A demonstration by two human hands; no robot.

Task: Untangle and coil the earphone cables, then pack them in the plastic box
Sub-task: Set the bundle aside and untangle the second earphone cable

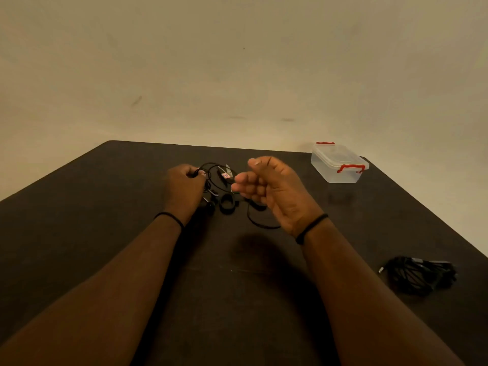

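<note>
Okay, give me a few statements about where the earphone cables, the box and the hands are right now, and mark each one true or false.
1. The plastic box has its lid on. True.
2. The left hand grips a looped earphone cable. True.
3. A bundle of black cables lies inside the box. False: it lies on the table, near the right edge.
4. The right hand rests flat on the table. False: it is raised, fingers curled.
5. The box latches are blue. False: red.
</note>
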